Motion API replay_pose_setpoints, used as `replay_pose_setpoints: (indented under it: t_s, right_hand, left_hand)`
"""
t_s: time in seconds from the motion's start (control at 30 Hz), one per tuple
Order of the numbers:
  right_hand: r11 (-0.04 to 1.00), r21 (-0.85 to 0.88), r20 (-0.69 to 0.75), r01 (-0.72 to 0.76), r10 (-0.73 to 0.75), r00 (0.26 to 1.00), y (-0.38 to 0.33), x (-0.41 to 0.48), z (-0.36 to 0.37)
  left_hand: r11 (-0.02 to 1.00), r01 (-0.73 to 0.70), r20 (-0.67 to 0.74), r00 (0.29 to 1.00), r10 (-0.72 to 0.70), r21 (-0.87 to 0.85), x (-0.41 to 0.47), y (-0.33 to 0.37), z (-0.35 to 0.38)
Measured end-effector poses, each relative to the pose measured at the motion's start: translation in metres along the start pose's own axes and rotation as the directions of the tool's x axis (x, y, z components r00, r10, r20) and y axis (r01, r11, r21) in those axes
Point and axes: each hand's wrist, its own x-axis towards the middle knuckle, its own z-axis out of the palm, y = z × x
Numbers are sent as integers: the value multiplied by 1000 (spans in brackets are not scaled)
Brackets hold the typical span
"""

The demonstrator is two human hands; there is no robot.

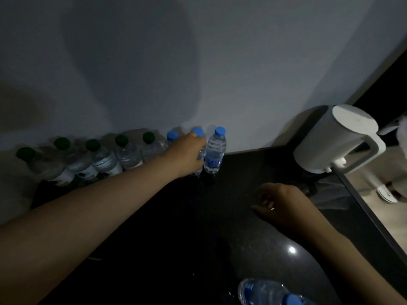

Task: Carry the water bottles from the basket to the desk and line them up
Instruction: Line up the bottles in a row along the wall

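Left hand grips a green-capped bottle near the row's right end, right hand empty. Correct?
No: in the head view the left hand grips a blue-capped bottle, not green. It is near the row's right end, and the right hand is empty.

Light: dim, bluish
Shadows: broad, soft, on wall (136,62)
Glare: one spot on black table (242,230)
Blur: green-capped bottles (74,159) at left
Edges: bowed

One head-worn view here, close in, tipped steeply down and forward across the dark desk (176,238) toward the wall (242,62) behind it.
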Motion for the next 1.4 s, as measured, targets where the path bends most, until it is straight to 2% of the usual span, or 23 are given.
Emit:
replay_pose_setpoints:
  t_s: [0.27, 0.47, 0.7, 0.93, 1.4]
  right_hand:
    - [999, 17, -54, -44, 45, 997, 10, -79, 22]
    - [993, 76, -95, -85, 92, 991, 21, -129, 38]
    - [981, 65, -98, -182, 188, 977, 42, -170, 50]
    - [954, 112, -137, -278, 292, 947, 70, -198, 55]
    - [957, 189, -101, -220, 241, 965, 63, -225, 70]
  left_hand:
    - [991, -58, 123, 990, 73, -125, -97, 26, 29]
    - [978, -87, 199, 972, 124, -188, -139, 56, 46]
    - [960, -166, 300, 926, 231, -226, -158, 94, 74]
    - [943, -218, 340, 892, 297, -252, -160, 128, 103]
    - [925, -313, 353, 858, 374, -217, -149, 162, 130]
